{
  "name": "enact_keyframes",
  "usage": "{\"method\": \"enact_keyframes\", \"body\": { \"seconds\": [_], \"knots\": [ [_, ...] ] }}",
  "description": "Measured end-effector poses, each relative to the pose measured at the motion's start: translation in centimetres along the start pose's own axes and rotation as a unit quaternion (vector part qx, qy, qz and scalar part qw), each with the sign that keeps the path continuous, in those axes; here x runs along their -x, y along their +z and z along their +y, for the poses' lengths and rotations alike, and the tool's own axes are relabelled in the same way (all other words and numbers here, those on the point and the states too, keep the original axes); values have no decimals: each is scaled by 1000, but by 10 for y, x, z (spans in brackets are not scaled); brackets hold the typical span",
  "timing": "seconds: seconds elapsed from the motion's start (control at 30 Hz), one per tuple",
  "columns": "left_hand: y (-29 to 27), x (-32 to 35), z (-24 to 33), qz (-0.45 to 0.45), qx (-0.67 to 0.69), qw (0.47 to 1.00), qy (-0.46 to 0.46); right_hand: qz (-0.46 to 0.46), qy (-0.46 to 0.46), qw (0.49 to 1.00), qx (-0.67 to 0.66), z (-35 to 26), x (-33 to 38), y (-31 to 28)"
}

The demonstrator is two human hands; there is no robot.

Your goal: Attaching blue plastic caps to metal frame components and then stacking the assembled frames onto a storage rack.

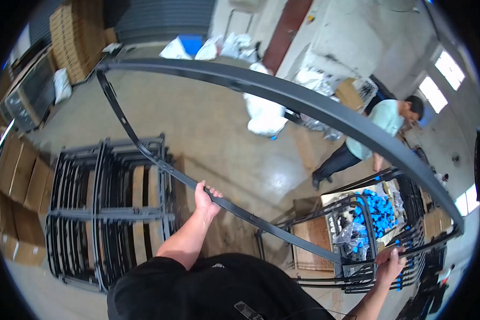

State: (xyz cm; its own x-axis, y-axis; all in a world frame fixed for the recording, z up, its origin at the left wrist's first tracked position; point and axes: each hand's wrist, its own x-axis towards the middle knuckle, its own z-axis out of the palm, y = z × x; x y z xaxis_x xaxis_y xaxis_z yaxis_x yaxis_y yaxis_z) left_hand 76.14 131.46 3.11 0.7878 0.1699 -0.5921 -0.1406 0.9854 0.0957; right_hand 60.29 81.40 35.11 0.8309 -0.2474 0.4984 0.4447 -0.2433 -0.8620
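Note:
A large black metal frame (250, 78), long and curved on its far side, is held up across the view before me. My left hand (205, 201) wraps round the middle of its near bar, thumb up. Farther right, my right hand (390, 263) grips the same frame close to its near right corner. Behind that corner, a wooden crate (309, 242) stands beside a heap of small blue plastic pieces (376, 213), with clear plastic bags (352, 234) on it. More black frames (416, 250) stand in a row beneath my right hand.
A stack of black metal frames (104, 213) stands on the floor at left, with cardboard boxes (24, 176) beyond it. White sacks (264, 114) lie farther off. A person in a light green shirt (381, 120) bends over at right, near the blue pieces.

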Motion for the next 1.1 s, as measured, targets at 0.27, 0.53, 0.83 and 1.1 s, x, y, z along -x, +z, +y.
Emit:
{"method": "enact_keyframes", "body": {
  "seconds": [0.27,0.53,0.83,1.1],
  "knots": [
    [198,76,-13,-279,-180,942,45,383,153,897,-157,140,209,-58],
    [236,180,-135,-441,-315,838,-64,461,463,728,-209,267,372,-52],
    [148,156,-203,-505,-459,731,2,218,-148,848,460,-67,217,36],
    [96,101,-203,-603,-623,425,261,96,103,778,612,-111,100,-113]
  ]
}}
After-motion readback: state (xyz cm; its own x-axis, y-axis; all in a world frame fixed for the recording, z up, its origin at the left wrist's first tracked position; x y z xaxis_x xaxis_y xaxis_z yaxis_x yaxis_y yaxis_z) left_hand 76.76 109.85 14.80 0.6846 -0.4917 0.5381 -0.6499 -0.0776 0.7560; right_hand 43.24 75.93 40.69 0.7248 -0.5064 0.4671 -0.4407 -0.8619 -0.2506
